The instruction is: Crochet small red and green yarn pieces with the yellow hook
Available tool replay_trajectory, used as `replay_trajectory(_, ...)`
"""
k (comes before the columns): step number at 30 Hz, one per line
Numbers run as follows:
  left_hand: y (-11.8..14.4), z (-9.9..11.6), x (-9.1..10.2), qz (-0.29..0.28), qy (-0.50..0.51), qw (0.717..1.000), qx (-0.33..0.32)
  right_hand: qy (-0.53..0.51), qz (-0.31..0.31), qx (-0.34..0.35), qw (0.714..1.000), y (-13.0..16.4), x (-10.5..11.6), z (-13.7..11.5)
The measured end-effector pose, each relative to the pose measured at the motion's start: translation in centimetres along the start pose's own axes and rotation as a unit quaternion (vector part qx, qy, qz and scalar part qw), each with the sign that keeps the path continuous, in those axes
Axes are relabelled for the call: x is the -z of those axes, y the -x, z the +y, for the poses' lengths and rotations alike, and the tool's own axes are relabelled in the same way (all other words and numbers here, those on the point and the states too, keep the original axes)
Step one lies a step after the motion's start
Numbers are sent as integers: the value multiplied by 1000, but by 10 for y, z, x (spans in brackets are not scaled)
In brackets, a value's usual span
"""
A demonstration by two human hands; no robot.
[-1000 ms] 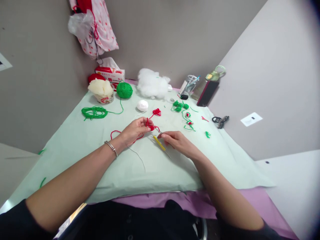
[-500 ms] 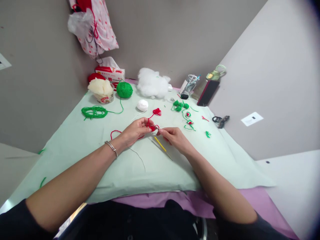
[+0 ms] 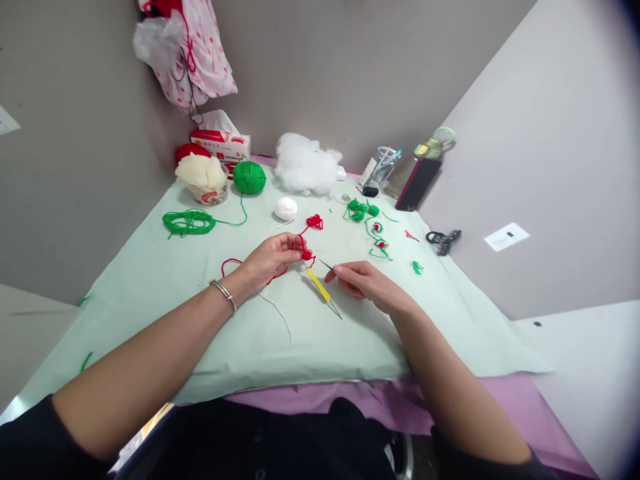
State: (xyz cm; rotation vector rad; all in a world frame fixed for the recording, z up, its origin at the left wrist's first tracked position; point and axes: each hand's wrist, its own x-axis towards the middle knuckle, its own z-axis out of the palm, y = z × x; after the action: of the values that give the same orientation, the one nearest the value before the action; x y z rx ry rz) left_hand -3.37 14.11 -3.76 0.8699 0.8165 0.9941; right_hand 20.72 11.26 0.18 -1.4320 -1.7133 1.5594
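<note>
My left hand (image 3: 274, 259) pinches a small red crocheted piece (image 3: 307, 255) between thumb and fingers. Red yarn runs up from it to a loose red tangle (image 3: 315, 222) on the cloth. My right hand (image 3: 357, 277) is closed on a thin, dark, needle-like tool (image 3: 326, 265), its point aimed at the red piece but apart from it. Between and below the hands is a yellow-handled crochet hook (image 3: 319, 285). White yarn (image 3: 275, 308) trails beneath my left wrist, and a white yarn ball (image 3: 286, 209) sits beyond the left hand.
Green yarn pieces (image 3: 357, 211) and small red-and-green pieces (image 3: 381, 244) lie to the right. At the back stand a green yarn ball (image 3: 249, 177), white stuffing (image 3: 307, 165), a tissue box (image 3: 220, 143), a clear cup (image 3: 381, 170) and a phone (image 3: 419, 183).
My right hand has drawn back to the right, away from the red piece, and the tool's tip now shows. My left hand stays nearly in place, still gripping the piece.
</note>
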Motion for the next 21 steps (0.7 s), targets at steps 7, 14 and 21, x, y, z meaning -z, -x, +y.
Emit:
replay_trajectory(7,1,2,-1,-2,8,1000,-1,-48,-41,-12,998,-9,-7,4)
replay_trajectory(14,2,3,-2,-6,13,1000,-1,-80,-34,-4,996,-14,-13,3)
replay_trajectory(21,1,1,-2,-2,23,1000,-9,-94,-41,-9,995,-13,-14,2)
